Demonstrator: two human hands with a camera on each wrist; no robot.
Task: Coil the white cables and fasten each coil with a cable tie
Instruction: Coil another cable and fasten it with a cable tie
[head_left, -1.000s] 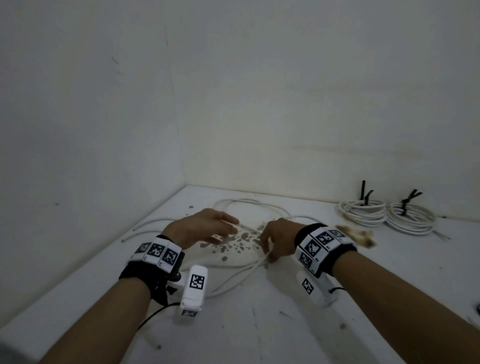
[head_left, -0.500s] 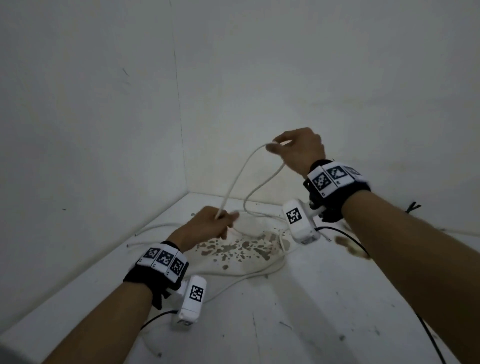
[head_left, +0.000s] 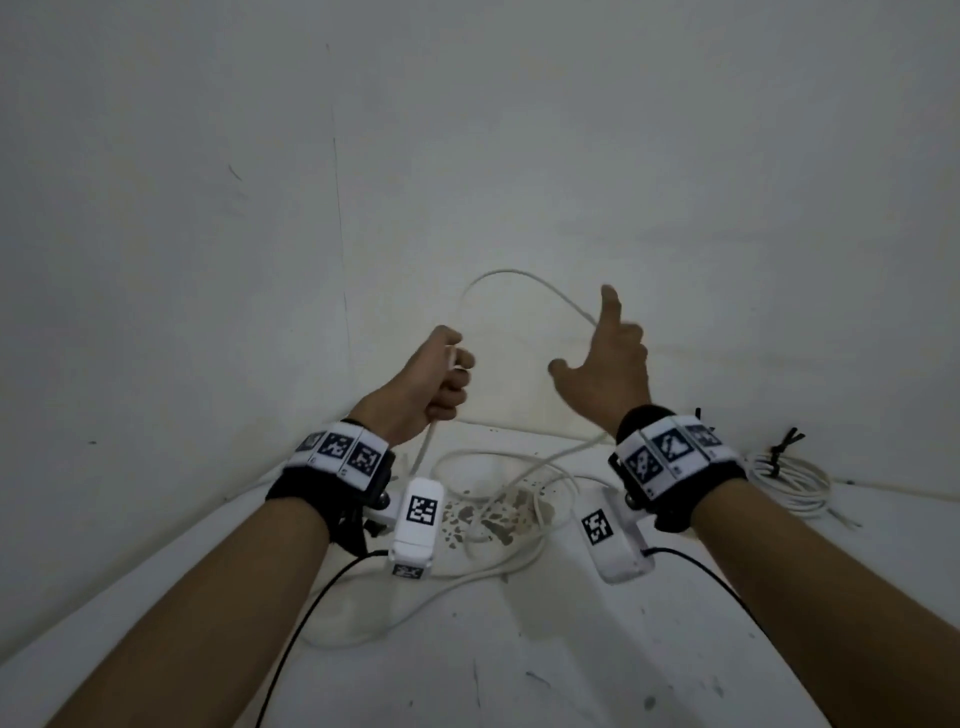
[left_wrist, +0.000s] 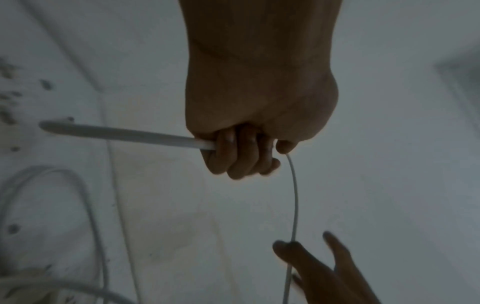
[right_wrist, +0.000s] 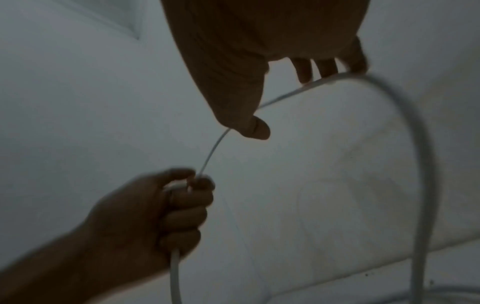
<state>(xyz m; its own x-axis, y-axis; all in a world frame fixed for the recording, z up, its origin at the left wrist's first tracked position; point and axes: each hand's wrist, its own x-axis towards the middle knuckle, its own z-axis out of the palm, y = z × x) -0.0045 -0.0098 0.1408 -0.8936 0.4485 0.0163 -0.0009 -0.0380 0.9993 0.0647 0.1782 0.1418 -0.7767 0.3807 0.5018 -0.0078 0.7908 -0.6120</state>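
Head view, grip: the left hand (head_left: 434, 382) is fisted around a thin white round cable (head_left: 524, 280), raised above the white worktop (head_left: 571, 649).
Head view, arc: from the fist the cable rises, arches over to the right and comes down across the right hand (head_left: 605, 371), whose fingers are spread and straight; the cable appears to run between thumb and forefinger, with nothing clamped.
Head view, slack: the rest of the cable drops behind the right wrist to loose loops on the worktop, below and between the two hands.
Head view, finished work: a tied white cable coil with a black cable tie (head_left: 789, 475) lies well apart at far right.
Left wrist view, axis: the cable's short free end juts sideways from the fist; the live length runs straight away to the right hand.
Right wrist view, span: the cable rests against thumb and fingertips (right_wrist: 306, 72), then sweeps down.
Judgement: the left hand anchors the coil, so the next loop likely travels leftward, right hand feeding.
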